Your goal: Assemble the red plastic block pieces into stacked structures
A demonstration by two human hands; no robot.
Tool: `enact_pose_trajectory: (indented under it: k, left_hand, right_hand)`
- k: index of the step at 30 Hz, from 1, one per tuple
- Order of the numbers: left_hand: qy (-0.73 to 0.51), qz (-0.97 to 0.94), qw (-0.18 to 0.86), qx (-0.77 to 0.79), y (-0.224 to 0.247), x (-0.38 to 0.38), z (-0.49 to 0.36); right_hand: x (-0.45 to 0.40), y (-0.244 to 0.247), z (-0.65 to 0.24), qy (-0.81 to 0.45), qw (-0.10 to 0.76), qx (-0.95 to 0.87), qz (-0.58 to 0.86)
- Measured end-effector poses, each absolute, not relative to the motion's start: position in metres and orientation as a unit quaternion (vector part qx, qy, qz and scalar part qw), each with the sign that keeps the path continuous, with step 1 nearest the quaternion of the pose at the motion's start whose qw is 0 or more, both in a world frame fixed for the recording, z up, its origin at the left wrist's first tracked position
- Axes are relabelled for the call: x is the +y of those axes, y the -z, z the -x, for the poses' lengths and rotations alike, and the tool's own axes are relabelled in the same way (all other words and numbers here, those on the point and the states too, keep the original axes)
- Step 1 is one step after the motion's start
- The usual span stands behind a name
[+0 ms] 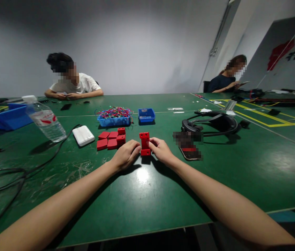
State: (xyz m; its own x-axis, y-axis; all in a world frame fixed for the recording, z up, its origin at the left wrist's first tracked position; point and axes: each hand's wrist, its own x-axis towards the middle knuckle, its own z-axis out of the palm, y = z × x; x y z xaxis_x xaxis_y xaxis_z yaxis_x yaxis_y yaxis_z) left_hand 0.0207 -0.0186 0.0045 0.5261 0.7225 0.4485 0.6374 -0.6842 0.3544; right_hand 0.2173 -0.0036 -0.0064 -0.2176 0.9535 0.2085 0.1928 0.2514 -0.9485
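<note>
A red bracket-like block with small holes at its top and bottom ends stands over the green table, between my hands. My right hand grips its right side between thumb and fingers. Just left of the block is my left hand, its fingers bent and pressed together; whether they hold anything is hidden. Several red blocks lie grouped beyond my left hand. Behind them sits a blue tray full of coloured wires, and a small blue bin with small parts is to its right.
At the left are a water bottle, a white box, a black cable and a large blue bin. A headset and a phone lie right. Two people sit across the table.
</note>
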Motion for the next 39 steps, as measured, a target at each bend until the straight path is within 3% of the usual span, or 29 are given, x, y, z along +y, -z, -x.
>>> enact_pose_trajectory:
  k: [7,20,39]
  left_hand:
    - [-0.266,-0.883,0.066,0.383,0.003,-0.006,-0.015]
    - [-0.393,-0.743,0.365,0.4,-0.006,-0.019,-0.027]
    - [-0.427,-0.607,0.506,0.44,-0.007,-0.014,-0.028]
  right_hand:
    - [-0.016,-0.004,-0.215,-0.391,0.403,-0.731,0.387]
    - [-0.013,-0.004,-0.217,-0.343,0.397,-0.734,0.431]
    - [-0.016,-0.008,-0.216,-0.35,0.399,-0.733,0.424]
